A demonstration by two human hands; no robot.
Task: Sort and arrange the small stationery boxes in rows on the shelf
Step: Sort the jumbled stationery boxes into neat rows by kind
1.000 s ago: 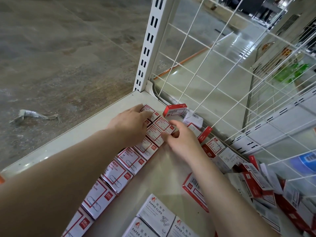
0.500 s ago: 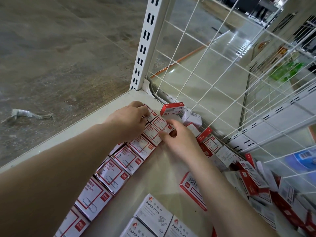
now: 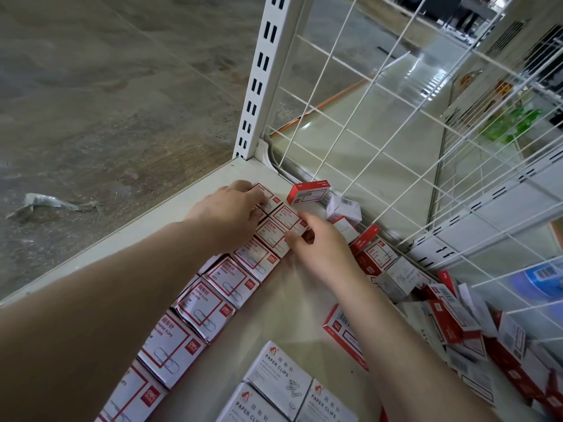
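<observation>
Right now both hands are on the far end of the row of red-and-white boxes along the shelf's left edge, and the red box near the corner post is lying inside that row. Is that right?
Not quite. The head view shows the red box apart from the row of boxes, loose against the wire back panel. The rest holds: the left hand and right hand are on the row's far end, along the shelf's left edge.
</observation>
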